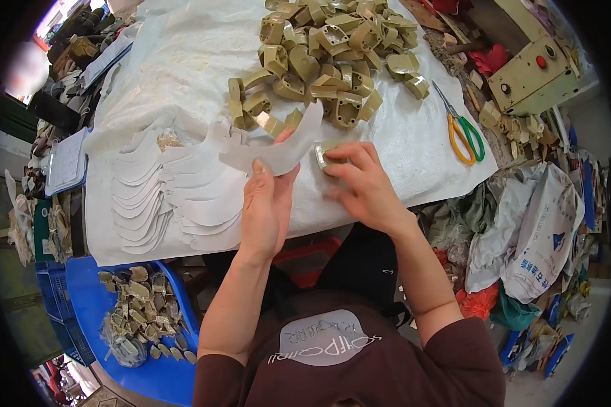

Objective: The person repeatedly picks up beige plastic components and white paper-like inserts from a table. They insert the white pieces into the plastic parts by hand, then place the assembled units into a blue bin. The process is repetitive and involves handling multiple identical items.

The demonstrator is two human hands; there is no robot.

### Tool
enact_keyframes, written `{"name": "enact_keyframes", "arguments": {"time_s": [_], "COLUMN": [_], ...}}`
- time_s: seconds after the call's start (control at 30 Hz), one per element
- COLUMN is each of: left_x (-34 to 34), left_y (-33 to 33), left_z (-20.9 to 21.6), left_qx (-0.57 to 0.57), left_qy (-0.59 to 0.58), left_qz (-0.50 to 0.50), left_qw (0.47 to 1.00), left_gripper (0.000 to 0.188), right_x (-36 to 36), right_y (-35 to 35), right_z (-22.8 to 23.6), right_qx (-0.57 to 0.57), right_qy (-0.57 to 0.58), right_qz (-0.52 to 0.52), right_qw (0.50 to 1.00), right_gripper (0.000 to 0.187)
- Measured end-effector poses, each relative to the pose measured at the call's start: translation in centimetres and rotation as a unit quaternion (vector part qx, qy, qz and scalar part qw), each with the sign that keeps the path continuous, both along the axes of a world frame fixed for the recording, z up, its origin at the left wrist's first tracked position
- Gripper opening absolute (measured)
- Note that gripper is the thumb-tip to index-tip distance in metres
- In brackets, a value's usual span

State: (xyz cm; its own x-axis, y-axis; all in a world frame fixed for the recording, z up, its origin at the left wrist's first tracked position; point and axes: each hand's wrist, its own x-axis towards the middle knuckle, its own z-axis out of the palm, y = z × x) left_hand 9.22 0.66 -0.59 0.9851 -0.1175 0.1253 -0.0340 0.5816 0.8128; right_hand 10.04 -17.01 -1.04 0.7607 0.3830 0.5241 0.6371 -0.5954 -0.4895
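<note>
My left hand (263, 207) pinches a white curved cut-out piece (288, 150) between thumb and fingers, holding it up off the table. Just right of it, the fingers of my right hand (368, 182) are closed around a small olive shoe-heel block (321, 157), partly covered by them. Some of the right fingers are blurred. Beyond both hands lies a heap of olive heel blocks (302, 64). To the left of my left hand, more white curved pieces (139, 220) lie in overlapping rows.
A white sheet (183, 64) covers the table. Scissors with green and yellow handles (470, 142) lie near its right edge. A control box (533, 78) stands at the far right. At lower left, a blue chair (91, 305) bears heel pieces. Plastic bags (543, 224) hang at right.
</note>
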Motion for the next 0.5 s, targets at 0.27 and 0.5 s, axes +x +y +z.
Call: {"name": "enact_keyframes", "arguments": {"time_s": [0.27, 0.5], "left_x": [-2.3, -4.9], "left_y": [0.7, 2.8], "left_z": [-0.5, -0.3], "left_qx": [-0.028, -0.062], "left_qy": [0.087, 0.108], "left_qz": [0.036, 0.096], "left_qw": [0.995, 0.988], "left_gripper": [0.046, 0.043], "right_x": [0.0, -2.2], "right_y": [-0.2, 0.2], "right_z": [-0.4, -1.2], "right_qx": [-0.023, 0.118], "right_qy": [0.076, 0.064], "right_qz": [-0.230, -0.084], "right_qw": [0.970, 0.987], "right_gripper": [0.049, 0.035]}}
